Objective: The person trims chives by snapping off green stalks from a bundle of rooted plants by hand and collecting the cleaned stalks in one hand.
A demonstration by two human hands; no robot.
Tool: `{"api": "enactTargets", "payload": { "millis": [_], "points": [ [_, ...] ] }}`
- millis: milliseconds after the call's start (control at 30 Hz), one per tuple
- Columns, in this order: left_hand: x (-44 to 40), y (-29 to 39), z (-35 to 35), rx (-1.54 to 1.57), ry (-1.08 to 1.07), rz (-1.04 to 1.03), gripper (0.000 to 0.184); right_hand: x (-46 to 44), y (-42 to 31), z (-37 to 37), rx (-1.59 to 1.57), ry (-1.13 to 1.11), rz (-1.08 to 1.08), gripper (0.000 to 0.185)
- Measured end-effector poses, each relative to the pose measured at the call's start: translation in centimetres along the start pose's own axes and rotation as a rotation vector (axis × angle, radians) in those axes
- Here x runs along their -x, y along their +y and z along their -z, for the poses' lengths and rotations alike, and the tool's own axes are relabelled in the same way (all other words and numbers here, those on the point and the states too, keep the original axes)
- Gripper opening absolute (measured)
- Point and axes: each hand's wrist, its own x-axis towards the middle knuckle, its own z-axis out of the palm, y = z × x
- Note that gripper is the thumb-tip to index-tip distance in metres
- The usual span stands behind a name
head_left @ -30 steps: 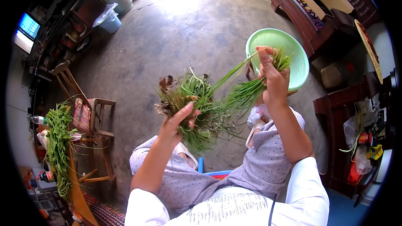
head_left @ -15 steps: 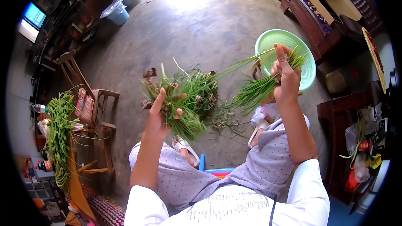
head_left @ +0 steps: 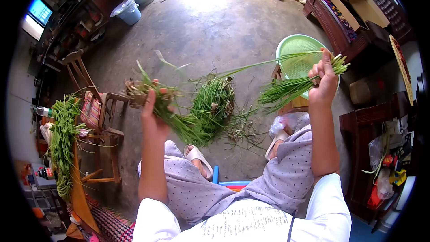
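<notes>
My left hand is closed around a loose bunch of chives, its brownish, ragged ends pointing left and the green blades trailing right. My right hand grips a neater bundle of chives, pale cut-looking ends up at the right. A few long blades stretch left from the right fist toward the floor pile. Between my hands, a heap of chives lies on the floor, with loose scraps scattered beside it. Behind my right hand stands a light green plastic colander, partly hidden by the hand and chives.
The colander rests on a small wooden stool. A wooden chair stands left, near leafy greens on a surface. A blue bin is at the back left. Dark wooden furniture lines the right. A plastic bag lies by my foot.
My hands have moved farther apart: the left one went left with its bunch, the right one went right with its bundle. More of the floor heap shows between them.
</notes>
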Motion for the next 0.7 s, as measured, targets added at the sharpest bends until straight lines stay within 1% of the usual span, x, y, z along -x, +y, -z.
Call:
{"api": "enactTargets", "payload": {
  "millis": [33,100,167,200,233,267,300,333,367,433,467,533,567,633,667,700],
  "points": [
    [-0.6,0.7,0.8,0.0,0.0,-0.001,0.036,-0.3,-0.4,0.1,0.034,0.032,0.031,0.014],
    [-1.7,2.1,2.4,0.061,0.208,-0.156,0.032,-0.4,-1.0,0.0,0.065,0.08,0.102,0.013],
    [-1.9,2.7,2.9,0.086,0.203,-0.196,0.032,0.3,-0.6,-0.1,0.199,0.009,0.133,0.012],
    [-1.5,2.9,2.2,0.031,0.208,-0.181,0.033,1.2,-0.3,-0.7,0.306,-0.085,0.07,0.011],
    [-1.1,2.9,1.3,-0.023,0.212,-0.165,0.034,1.8,0.3,-0.9,0.475,-0.201,0.012,0.01],
    [-0.6,2.2,-0.1,-0.108,0.253,-0.115,0.029,2.8,0.6,-1.4,0.518,-0.341,-0.085,0.01],
    [-0.5,1.1,-0.6,-0.111,0.255,-0.107,0.029,4.1,0.9,-2.0,0.56,-0.48,-0.187,0.01],
    [-0.4,0.2,-1.0,-0.227,0.267,-0.026,0.025,4.8,1.3,-2.3,0.592,-0.625,-0.224,0.013],
    [-0.3,-0.8,-1.3,-0.341,0.28,0.054,0.022,5.5,1.7,-2.6,0.594,-0.624,-0.231,0.013],
    [0.2,-3.1,-2.2,-0.279,0.138,0.15,0.017,6.8,2.7,-3.0,0.488,-0.718,-0.356,0.016],
    [0.6,-4.1,-2.7,-0.291,0.137,0.187,0.017,7.2,2.8,-3.2,0.488,-0.719,-0.359,0.016],
    [1.7,-5.4,-4.5,-0.305,0.143,0.264,0.015,7.5,2.9,-3.5,0.492,-0.757,-0.542,0.017],
    [1.9,-5.7,-4.9,-0.355,0.08,0.333,0.012,7.6,3.0,-3.5,0.494,-0.758,-0.545,0.017],
    [2.9,-6.1,-6.4,-0.4,-0.065,0.278,0.012,7.6,3.3,-3.4,0.35,-0.711,-0.637,0.02],
    [3.1,-6.4,-6.5,-0.399,-0.064,0.278,0.012,7.6,3.3,-3.6,0.352,-0.711,-0.638,0.02],
    [3.2,-6.6,-6.4,-0.407,-0.128,0.286,0.014,7.7,3.2,-3.7,0.342,-0.706,-0.635,0.021]
  ]
}}
